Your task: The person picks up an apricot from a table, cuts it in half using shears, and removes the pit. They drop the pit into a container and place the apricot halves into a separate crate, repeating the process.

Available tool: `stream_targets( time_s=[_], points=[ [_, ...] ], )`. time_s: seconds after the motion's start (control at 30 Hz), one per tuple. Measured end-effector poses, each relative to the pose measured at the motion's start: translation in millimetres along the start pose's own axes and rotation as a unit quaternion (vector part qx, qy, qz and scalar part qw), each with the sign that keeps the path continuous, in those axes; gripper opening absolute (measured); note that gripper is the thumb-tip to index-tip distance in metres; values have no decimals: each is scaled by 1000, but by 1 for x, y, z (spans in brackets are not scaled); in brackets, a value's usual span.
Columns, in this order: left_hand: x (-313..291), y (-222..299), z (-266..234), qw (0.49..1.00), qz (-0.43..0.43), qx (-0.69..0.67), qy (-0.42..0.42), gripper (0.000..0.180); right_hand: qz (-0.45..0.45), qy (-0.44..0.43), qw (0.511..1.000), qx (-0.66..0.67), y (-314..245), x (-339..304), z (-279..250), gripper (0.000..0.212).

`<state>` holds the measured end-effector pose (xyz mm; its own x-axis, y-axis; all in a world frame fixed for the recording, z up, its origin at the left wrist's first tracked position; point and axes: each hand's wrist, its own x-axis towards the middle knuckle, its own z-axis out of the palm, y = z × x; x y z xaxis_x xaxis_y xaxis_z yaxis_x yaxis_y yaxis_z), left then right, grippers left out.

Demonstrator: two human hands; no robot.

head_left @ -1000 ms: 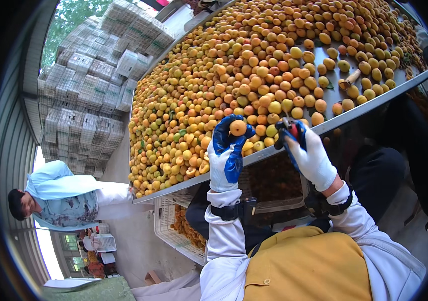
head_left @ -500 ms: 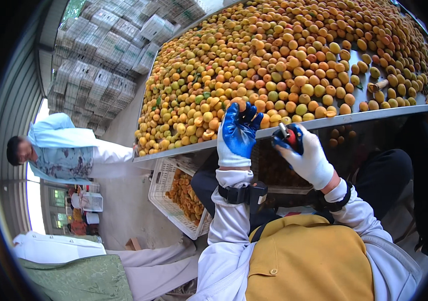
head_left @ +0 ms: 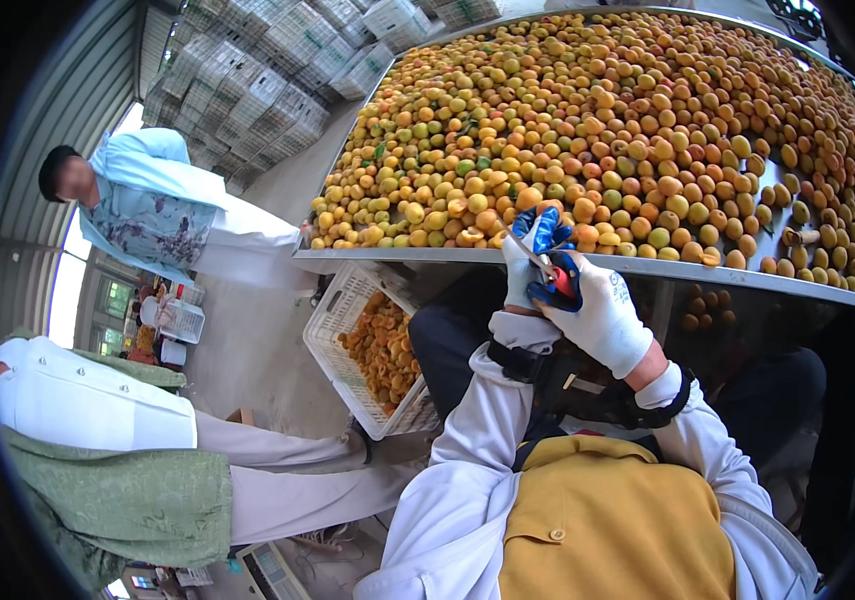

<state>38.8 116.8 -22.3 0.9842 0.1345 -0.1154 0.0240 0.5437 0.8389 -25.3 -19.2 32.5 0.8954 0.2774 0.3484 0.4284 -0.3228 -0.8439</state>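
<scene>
My left hand [head_left: 522,270], in a white glove with a blue coated palm, is at the near edge of a metal table [head_left: 427,254] piled with apricots [head_left: 587,150]. Its fingers are curled, and my right hand partly covers it, so what they hold is hidden. Close against it, my right hand [head_left: 602,315], gloved the same way, is closed around red-handled snips [head_left: 562,283]. The snips' thin metal blades point up and left, across my left hand.
Left of my knees, a white plastic crate [head_left: 347,385] holds apricot pieces [head_left: 379,350]. One person [head_left: 152,205] stands at the table's left end, another [head_left: 117,420] at lower left. Stacked crates [head_left: 247,85] rise behind. More apricots [head_left: 704,308] show under the table.
My left hand has drawn back from the apricots and turned, meeting my right hand. The snips have come up to my left hand, blades now showing. The view has shifted; the person at lower left has moved.
</scene>
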Motion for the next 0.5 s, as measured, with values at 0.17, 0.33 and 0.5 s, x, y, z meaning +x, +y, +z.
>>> stream_targets(
  time_s=[0.17, 0.33, 0.5],
  points=[
    [-2, -4, 9, 1000, -3, 6, 30, 22, 4, -16, 1000, 8, 6, 2, 0, 43],
    [3, -9, 3, 997, -5, 82, -8, 18, -53, -27, 998, 25, 7, 0, -6, 34],
    [0, -16, 1, 998, -36, 40, 18, 18, -70, -43, 995, -57, 4, -3, -15, 27]
  ],
)
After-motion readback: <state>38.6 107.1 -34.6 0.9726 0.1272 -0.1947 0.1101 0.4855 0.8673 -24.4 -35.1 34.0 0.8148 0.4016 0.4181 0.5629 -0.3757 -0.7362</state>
